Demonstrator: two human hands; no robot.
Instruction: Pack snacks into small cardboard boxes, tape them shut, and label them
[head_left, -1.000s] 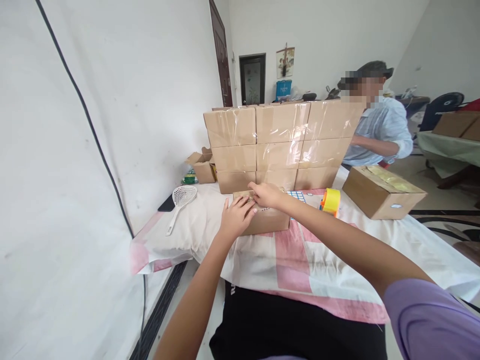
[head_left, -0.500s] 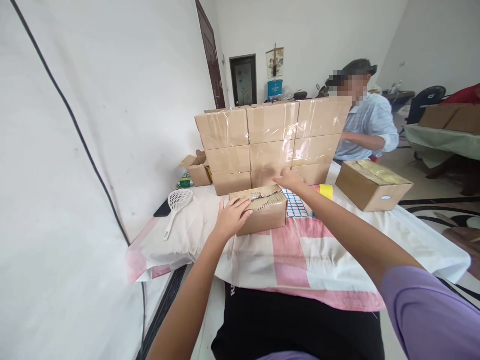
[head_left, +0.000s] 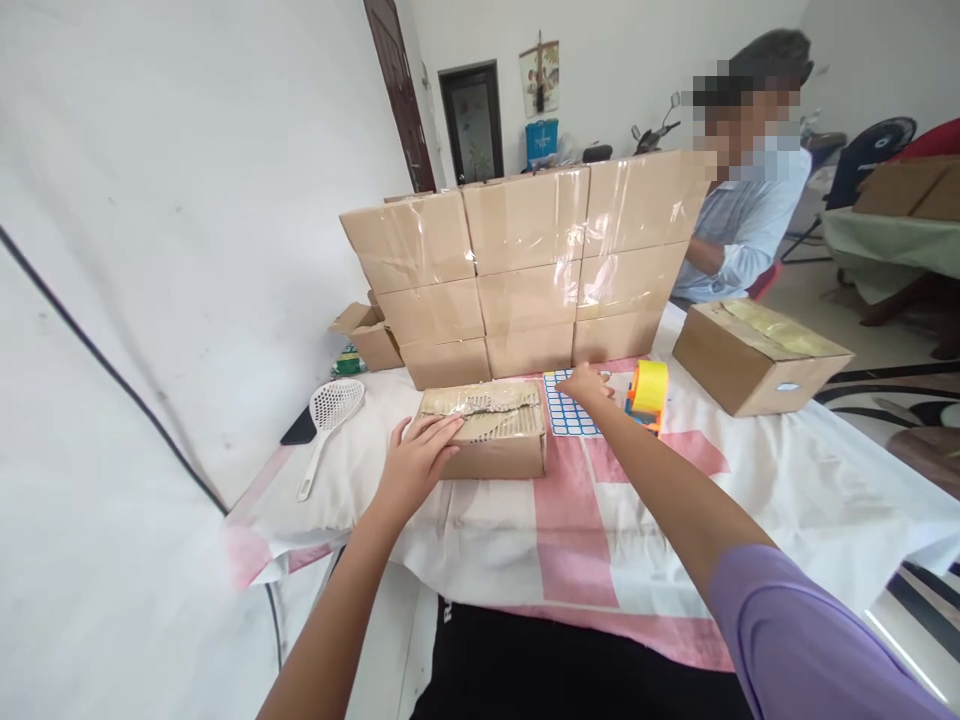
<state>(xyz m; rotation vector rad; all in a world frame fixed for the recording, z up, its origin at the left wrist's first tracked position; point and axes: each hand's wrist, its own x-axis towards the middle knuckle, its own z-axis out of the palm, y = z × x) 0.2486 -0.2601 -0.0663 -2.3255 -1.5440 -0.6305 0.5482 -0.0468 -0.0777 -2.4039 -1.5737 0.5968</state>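
Note:
My left hand (head_left: 420,455) lies with its fingers spread over the left end of a closed cardboard box (head_left: 491,458), whose top is covered by creased clear tape over striped edges. My right hand (head_left: 589,383) is over a sheet of blue-bordered labels (head_left: 568,418) to the right of the box. Its fingers look apart, with nothing visible in them; whether they touch the sheet I cannot tell. Just right of that hand stands a tape dispenser (head_left: 646,395) with a yellow roll and orange parts.
Behind the box rises a stack of taped cartons (head_left: 525,270). A white slotted ladle (head_left: 330,415) and a dark flat object (head_left: 300,428) lie left. Another taped box (head_left: 757,360) stands right, near a seated person (head_left: 757,220). An opened carton (head_left: 373,340) is at the back left.
My right hand has moved from the box's back right corner, near the stack, onto the label sheet. My left hand stays on the box. The view has shifted, and the seated person appears higher.

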